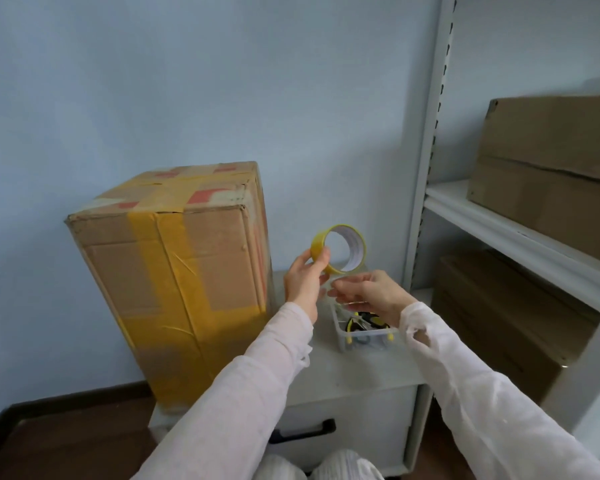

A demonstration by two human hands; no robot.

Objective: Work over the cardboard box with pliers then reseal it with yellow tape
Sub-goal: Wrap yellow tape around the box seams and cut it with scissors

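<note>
A tall cardboard box (pixel 187 282) stands upright on a low white cabinet (pixel 354 372), with yellow tape strips across its top and front. My left hand (pixel 303 275) grips a roll of yellow tape (pixel 338 249) held up in the air to the right of the box. Just below the roll, my right hand (pixel 368 292) has its fingers curled and seems to pinch the loose tape end; the strip itself is hard to make out. Pliers with yellow and black handles (pixel 366 322) lie in a clear plastic tub (pixel 347 336) under my right hand.
A white metal shelf unit (pixel 499 233) stands at the right with brown cardboard boxes (pixel 551 168) on its upper level and more below. The cabinet has a drawer with a black handle (pixel 305 433). A pale blue wall is behind, dark floor below.
</note>
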